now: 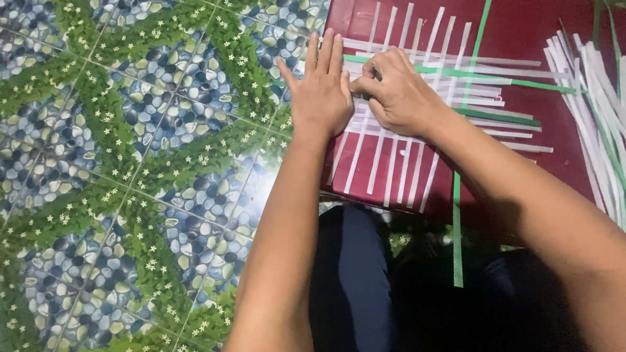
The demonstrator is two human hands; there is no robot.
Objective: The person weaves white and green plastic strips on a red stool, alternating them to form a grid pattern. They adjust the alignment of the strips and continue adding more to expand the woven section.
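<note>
A loose weave of white paper strips [391, 156] lies on a dark red board [554, 26], with green strips [456, 241] running through it. My left hand [321, 91] lies flat, fingers together, on the left edge of the weave, pressing it down. My right hand [398, 91] is beside it, fingers curled, pinching a horizontal strip in the weave; which strip it grips is hidden under the fingers. Both forearms reach up from the bottom of the view.
A pile of loose white and green strips [596, 111] lies on the right side of the board. The board rests on a floor [130, 163] patterned with pebbles and green leaves. My dark-clothed legs [352, 280] are below the board.
</note>
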